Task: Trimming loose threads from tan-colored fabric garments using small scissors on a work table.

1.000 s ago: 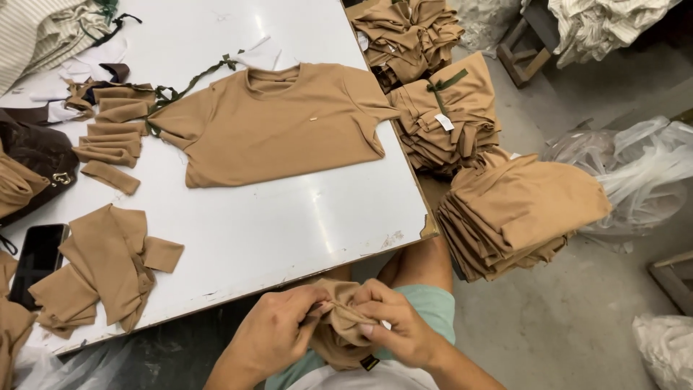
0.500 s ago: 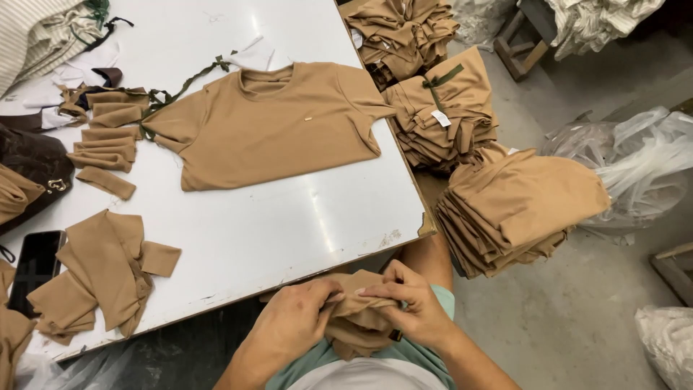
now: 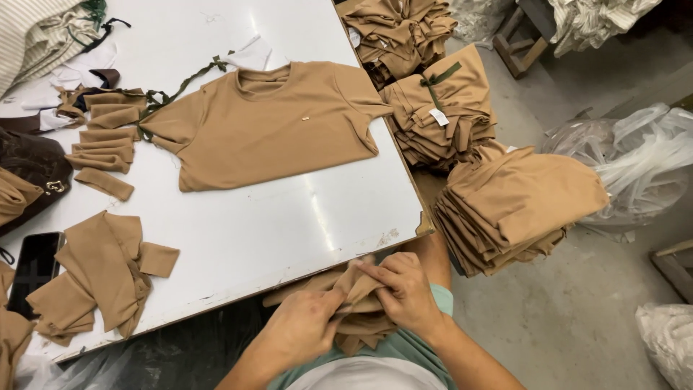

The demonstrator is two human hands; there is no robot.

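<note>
Both my hands work a bunched tan fabric piece [image 3: 355, 295] in my lap, just below the near edge of the white table [image 3: 289, 231]. My left hand [image 3: 307, 328] pinches the fabric from the left. My right hand [image 3: 406, 292] grips its upper fold from the right. A tan shirt [image 3: 267, 126] lies flat on the table beyond them.
Small tan cut pieces lie at the table's left [image 3: 105, 137] and front left [image 3: 101, 278]. A black phone [image 3: 36, 267] sits at the left edge. Stacks of folded tan garments [image 3: 509, 206] stand right of the table. Clear plastic bags [image 3: 635, 162] lie on the floor.
My hands have stayed in my lap and kept folding and turning the tan piece. The view shifted slightly; the things on the table have not moved.
</note>
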